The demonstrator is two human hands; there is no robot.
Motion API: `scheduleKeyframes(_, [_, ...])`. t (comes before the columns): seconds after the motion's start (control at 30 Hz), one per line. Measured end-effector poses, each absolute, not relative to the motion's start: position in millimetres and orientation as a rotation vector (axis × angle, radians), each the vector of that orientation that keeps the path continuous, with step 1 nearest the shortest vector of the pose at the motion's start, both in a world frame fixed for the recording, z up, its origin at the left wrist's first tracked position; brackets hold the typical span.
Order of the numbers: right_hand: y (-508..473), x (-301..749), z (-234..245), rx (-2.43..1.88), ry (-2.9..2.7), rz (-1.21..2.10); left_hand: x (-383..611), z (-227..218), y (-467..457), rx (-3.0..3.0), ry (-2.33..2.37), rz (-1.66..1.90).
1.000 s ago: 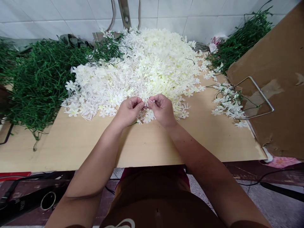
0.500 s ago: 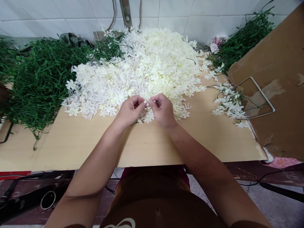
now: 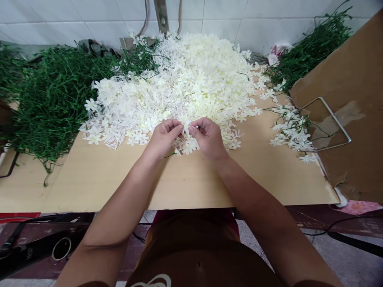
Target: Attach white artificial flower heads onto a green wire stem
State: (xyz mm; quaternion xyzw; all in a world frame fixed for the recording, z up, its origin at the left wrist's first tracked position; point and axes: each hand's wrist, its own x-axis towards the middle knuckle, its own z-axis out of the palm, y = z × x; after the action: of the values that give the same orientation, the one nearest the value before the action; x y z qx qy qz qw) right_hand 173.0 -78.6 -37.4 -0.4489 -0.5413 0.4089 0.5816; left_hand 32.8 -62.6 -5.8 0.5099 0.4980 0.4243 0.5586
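My left hand (image 3: 165, 136) is closed in a pinch at the front edge of a big heap of white artificial flowers (image 3: 203, 79). Facing it, my right hand (image 3: 207, 136) pinches too, thumb against forefinger. Between the fingertips of both hands is a small white artificial flower (image 3: 186, 128), partly covered by the fingers. Just below the hands, a few loose white blossoms (image 3: 188, 147) lie on the wooden table (image 3: 185, 183), and a thin green stem (image 3: 170, 154) pokes out by my left wrist.
Tangled green plastic stems (image 3: 56, 99) are piled at the left. More green stems (image 3: 317, 48) stand at the back right, behind a brown cardboard box (image 3: 350, 119) with a metal wire handle (image 3: 335, 121). Flowered stems (image 3: 291, 129) lie beside the box. White tiles (image 3: 221, 14) back the table.
My right hand has drawn slightly to the right, so the gap between my fingertips is a little wider. The whole view has shifted slightly.
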Motion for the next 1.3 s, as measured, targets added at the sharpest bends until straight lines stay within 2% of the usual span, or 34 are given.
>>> scheduleKeyframes(0.37, [-76,174,-35,-0.885,-0.967,1.38,29,-4,-65,0.844,0.921,0.913])
scheduleKeyframes(0.63, [-79,178,-32,-0.791,-0.753,1.56,26,-2,-63,0.644,0.86,0.906])
scheduleKeyframes(1.3, [-78,185,-35,-0.876,-0.993,1.478,25,-4,-65,0.943,0.934,0.904])
